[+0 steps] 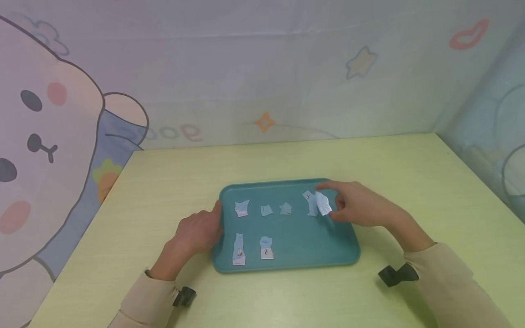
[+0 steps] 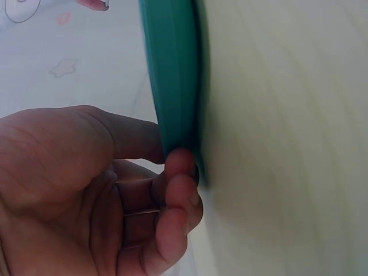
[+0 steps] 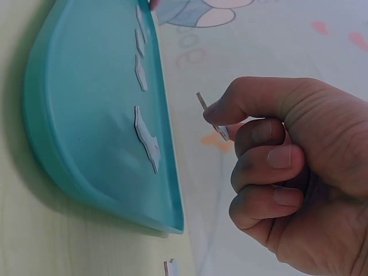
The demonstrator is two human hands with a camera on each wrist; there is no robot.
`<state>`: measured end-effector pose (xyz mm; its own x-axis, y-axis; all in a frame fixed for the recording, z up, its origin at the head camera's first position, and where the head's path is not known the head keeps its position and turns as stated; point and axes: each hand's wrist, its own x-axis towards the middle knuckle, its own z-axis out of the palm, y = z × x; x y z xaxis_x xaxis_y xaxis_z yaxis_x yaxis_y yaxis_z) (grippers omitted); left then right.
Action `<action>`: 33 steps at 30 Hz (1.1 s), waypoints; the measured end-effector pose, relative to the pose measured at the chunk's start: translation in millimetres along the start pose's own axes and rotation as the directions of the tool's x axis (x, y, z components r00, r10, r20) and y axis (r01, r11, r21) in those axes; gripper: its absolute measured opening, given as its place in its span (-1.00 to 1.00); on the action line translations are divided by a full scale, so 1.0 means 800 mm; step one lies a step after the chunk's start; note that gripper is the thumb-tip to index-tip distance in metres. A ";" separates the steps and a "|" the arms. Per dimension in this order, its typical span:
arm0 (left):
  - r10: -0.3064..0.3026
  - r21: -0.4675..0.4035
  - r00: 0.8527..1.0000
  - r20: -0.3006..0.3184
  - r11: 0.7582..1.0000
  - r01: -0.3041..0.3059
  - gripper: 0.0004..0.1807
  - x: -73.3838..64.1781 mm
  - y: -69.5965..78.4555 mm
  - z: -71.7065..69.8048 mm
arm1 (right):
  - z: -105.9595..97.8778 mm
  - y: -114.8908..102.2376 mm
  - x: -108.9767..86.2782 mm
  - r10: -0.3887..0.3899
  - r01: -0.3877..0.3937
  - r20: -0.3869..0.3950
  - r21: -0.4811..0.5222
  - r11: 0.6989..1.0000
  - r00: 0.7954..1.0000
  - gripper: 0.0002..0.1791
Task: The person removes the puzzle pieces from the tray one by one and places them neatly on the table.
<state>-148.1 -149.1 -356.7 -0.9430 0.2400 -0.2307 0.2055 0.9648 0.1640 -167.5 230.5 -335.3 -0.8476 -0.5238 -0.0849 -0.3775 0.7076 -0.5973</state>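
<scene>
A teal tray (image 1: 287, 246) lies on the table with several irregular, pale-blue puzzle pieces on it. My left hand (image 1: 201, 230) grips the tray's left rim; in the left wrist view its fingertips (image 2: 183, 192) curl against the rim's outer side. Between thumb and forefinger, my right hand (image 1: 362, 205) pinches a thin puzzle piece (image 1: 323, 203), held up over the tray's right part. In the right wrist view this piece (image 3: 211, 118) is seen nearly edge-on, apart from the tray. Just left of it, another puzzle piece (image 1: 310, 204) with a small dark figure lies on the tray.
Two small pieces, one the plain piece (image 1: 266, 210), lie along the tray's back half, with a corner-like piece (image 1: 242, 208) at left. Two longer pieces (image 1: 239, 250) lie in front. A partly visible piece (image 3: 171, 268) is beyond the tray rim. A printed curtain (image 1: 266, 68) hangs behind the table (image 1: 287, 300).
</scene>
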 end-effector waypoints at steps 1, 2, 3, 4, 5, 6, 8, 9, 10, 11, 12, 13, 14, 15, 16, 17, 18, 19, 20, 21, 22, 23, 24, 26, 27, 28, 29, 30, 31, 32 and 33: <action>0.001 0.000 1.000 0.001 1.000 -0.001 -0.30 0.000 0.000 0.000 | 0.000 0.000 0.000 0.003 -0.003 0.000 0.002 1.000 1.000 -0.29; 0.001 0.000 1.000 0.002 1.000 -0.001 -0.30 0.000 0.000 0.000 | 0.000 0.001 -0.001 0.007 -0.007 0.000 0.003 1.000 1.000 -0.29; 0.002 0.000 1.000 0.003 1.000 -0.002 -0.30 0.000 0.000 0.000 | -0.001 0.001 -0.001 0.011 -0.011 0.000 0.005 1.000 1.000 -0.28; 0.002 0.000 1.000 0.004 1.000 -0.002 -0.30 0.000 0.000 0.000 | -0.001 0.001 -0.001 0.014 -0.014 0.000 0.007 1.000 1.000 -0.28; 0.003 0.001 1.000 0.004 1.000 -0.003 -0.30 0.000 0.000 0.000 | -0.001 0.001 -0.001 0.019 -0.019 0.000 0.009 1.000 1.000 -0.28; 0.003 0.001 1.000 0.004 1.000 -0.003 -0.30 0.000 0.000 0.000 | -0.002 0.002 -0.002 0.024 -0.024 0.001 0.012 1.000 1.000 -0.28; 0.003 0.005 1.000 0.002 1.000 -0.003 -0.31 0.001 0.000 0.000 | -0.003 0.002 -0.002 0.031 -0.031 0.002 0.017 0.999 1.000 -0.27; 0.002 0.005 1.000 0.003 1.000 -0.002 -0.31 0.001 0.000 0.000 | -0.003 0.002 -0.002 0.034 -0.034 0.002 0.019 0.999 0.999 -0.27; 0.001 0.005 1.000 0.003 1.000 -0.001 -0.31 0.001 0.000 0.000 | -0.003 0.002 -0.002 0.036 -0.036 0.003 0.021 0.999 0.999 -0.27; 0.000 0.004 1.000 0.003 1.000 0.000 -0.31 0.001 0.000 0.000 | -0.004 0.003 -0.002 0.036 -0.036 0.002 0.022 0.999 0.999 -0.27; -0.001 0.004 1.000 0.005 1.000 0.001 -0.31 0.001 0.000 0.000 | -0.004 0.003 -0.002 0.036 -0.036 0.002 0.023 0.999 0.999 -0.28; -0.002 0.003 1.000 0.006 1.000 0.002 -0.31 0.002 0.000 0.000 | -0.004 0.003 -0.002 0.035 -0.035 0.001 0.025 0.999 0.999 -0.28; -0.003 0.003 1.000 0.007 1.000 0.003 -0.31 0.002 0.000 0.001 | -0.004 0.003 -0.002 0.032 -0.032 -0.001 0.025 0.999 0.999 -0.28; -0.004 0.002 1.000 0.009 1.000 0.004 -0.31 0.002 0.000 0.001 | -0.004 0.004 -0.002 0.029 -0.029 -0.003 0.029 0.999 1.000 -0.28; -0.005 0.002 1.000 0.009 1.000 0.005 -0.31 0.002 0.000 0.001 | -0.004 0.004 -0.002 0.028 -0.028 -0.003 0.034 0.999 1.000 -0.28; -0.005 0.002 1.000 0.010 1.000 0.005 -0.31 0.002 0.000 0.001 | -0.005 0.005 -0.002 0.026 -0.026 -0.006 0.036 0.999 1.000 -0.28; -0.006 0.002 1.000 0.009 1.000 0.005 -0.31 0.002 0.000 0.001 | -0.005 0.006 -0.003 0.026 -0.025 -0.008 0.038 0.999 1.000 -0.27; -0.005 0.003 1.000 0.009 1.000 0.005 -0.31 0.002 0.000 0.001 | -0.005 0.007 -0.003 0.026 -0.025 -0.010 0.041 0.999 1.000 -0.27; -0.005 0.003 1.000 0.009 1.000 0.005 -0.31 0.003 0.000 0.001 | -0.005 0.008 -0.003 0.025 -0.024 -0.013 0.040 0.999 1.000 -0.27; -0.005 0.004 1.000 0.008 1.000 0.005 -0.31 0.003 0.000 0.001 | -0.005 0.009 -0.003 0.025 -0.025 -0.016 0.041 0.999 1.000 -0.27; -0.005 0.005 1.000 0.007 1.000 0.005 -0.31 0.003 0.000 0.002 | -0.006 0.010 -0.003 0.025 -0.024 -0.018 0.038 0.999 1.000 -0.28; -0.004 0.006 1.000 0.006 1.000 0.004 -0.31 0.003 0.000 0.002 | -0.006 0.011 -0.003 0.024 -0.023 -0.022 0.036 0.999 0.999 -0.28; -0.004 0.007 1.000 0.005 1.000 0.004 -0.31 0.003 0.000 0.002 | -0.006 0.011 -0.003 0.024 -0.023 -0.024 0.036 0.999 0.999 -0.28; -0.002 0.009 1.000 0.004 1.000 0.002 -0.31 0.004 -0.001 0.003 | -0.006 0.012 -0.002 0.029 -0.028 -0.023 0.037 0.999 0.999 -0.29; -0.002 0.011 1.000 0.005 1.000 0.002 -0.31 0.004 -0.001 0.003 | -0.006 0.013 -0.002 0.033 -0.032 -0.023 0.038 0.999 0.999 -0.29; -0.002 0.012 1.000 0.007 1.000 0.002 -0.31 0.005 -0.001 0.004 | -0.006 0.013 -0.002 0.036 -0.035 -0.022 0.039 0.999 0.999 -0.29; -0.002 0.013 1.000 0.007 1.000 0.002 -0.31 0.005 -0.001 0.004 | -0.006 0.014 -0.002 0.041 -0.040 -0.021 0.040 0.998 0.999 -0.29; -0.002 0.014 1.000 0.008 1.000 0.002 -0.31 0.006 -0.001 0.004 | -0.007 0.014 -0.002 0.045 -0.044 -0.021 0.041 0.998 0.999 -0.29; -0.003 0.015 1.000 0.009 1.000 0.003 -0.31 0.006 -0.001 0.005 | -0.007 0.015 -0.002 0.047 -0.046 -0.022 0.041 0.998 0.999 -0.29; -0.005 0.016 1.000 0.011 1.000 0.004 -0.31 0.007 -0.001 0.005 | -0.007 0.016 -0.002 0.047 -0.046 -0.024 0.039 0.998 0.999 -0.29; -0.006 0.016 1.000 0.011 1.000 0.006 -0.30 0.007 -0.001 0.005 | -0.007 0.017 -0.002 0.043 -0.042 -0.028 0.038 0.998 0.999 -0.29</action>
<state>-152.5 -148.3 -362.0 -0.9411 0.2354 -0.2426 0.2042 0.9679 0.1469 -173.3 243.6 -338.6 -0.8731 -0.4795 -0.0879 -0.3273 0.7102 -0.6233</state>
